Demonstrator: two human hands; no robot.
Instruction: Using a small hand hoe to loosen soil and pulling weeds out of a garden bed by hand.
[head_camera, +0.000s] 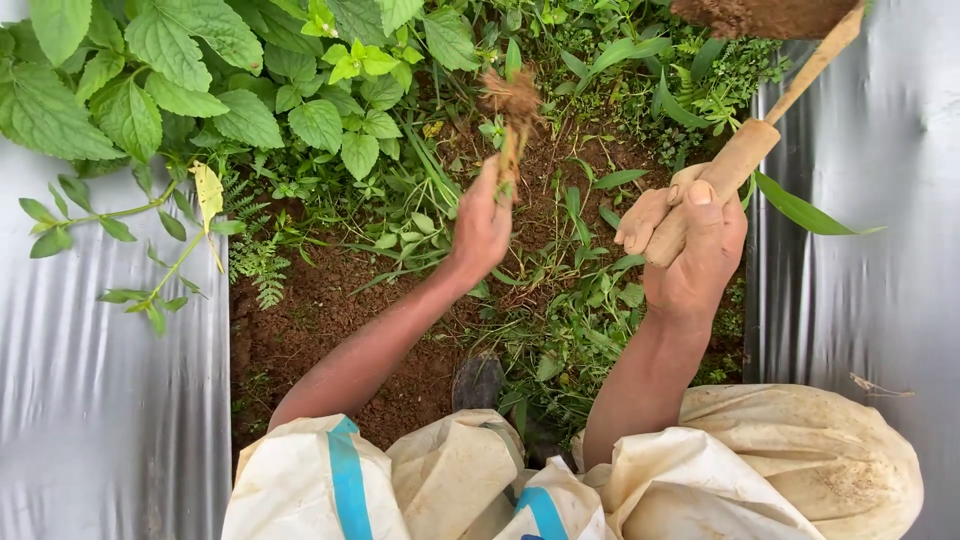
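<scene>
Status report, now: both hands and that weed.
Left hand grips pulled weed, roots up. Right hand holds hoe handle, raised. Weeds cover soil strip.

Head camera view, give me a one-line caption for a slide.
Between silver plastic sheets, the left hand holds up a pulled weed, while the right hand grips a wooden-handled hoe.

We see silver plastic sheeting (100, 440) at nine and three o'clock flanking a strip of reddish-brown soil (330, 320), broad serrated leaves (150, 70) crowding eleven o'clock, low grassy weeds (570, 330) at centre, and a dark shoe (478, 382) at six o'clock.
</scene>
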